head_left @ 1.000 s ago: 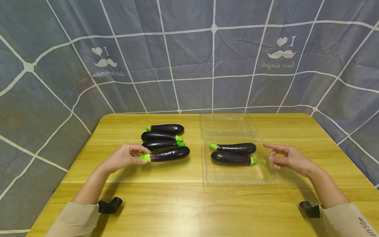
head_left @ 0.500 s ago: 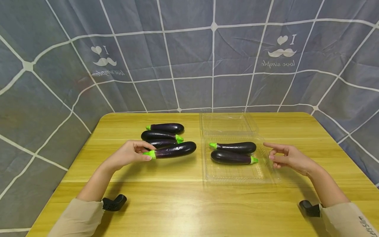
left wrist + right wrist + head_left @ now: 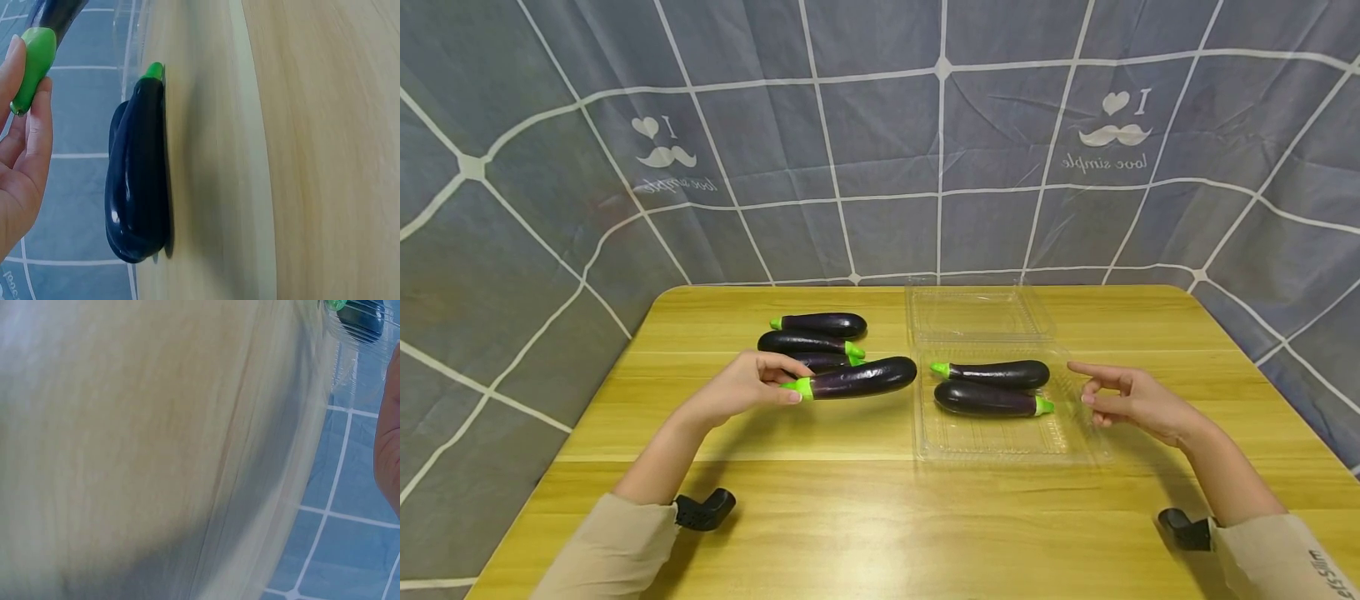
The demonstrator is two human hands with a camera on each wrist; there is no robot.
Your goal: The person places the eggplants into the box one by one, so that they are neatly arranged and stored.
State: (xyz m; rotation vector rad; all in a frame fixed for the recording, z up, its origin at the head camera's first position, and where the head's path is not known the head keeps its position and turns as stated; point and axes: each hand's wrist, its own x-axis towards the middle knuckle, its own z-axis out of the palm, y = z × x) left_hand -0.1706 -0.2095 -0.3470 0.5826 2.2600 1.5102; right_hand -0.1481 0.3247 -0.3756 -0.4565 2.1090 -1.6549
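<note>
Eggplant (image 3: 865,378), pinched by the left hand (image 3: 747,387), runs out of the left-wrist view but fits inside the head view.

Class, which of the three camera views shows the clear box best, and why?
The head view: it shows the clear box nearly whole, laid open, with two eggplants inside. The left wrist view catches only a faint strip at the top; the right wrist view, only a part at top right.
</note>
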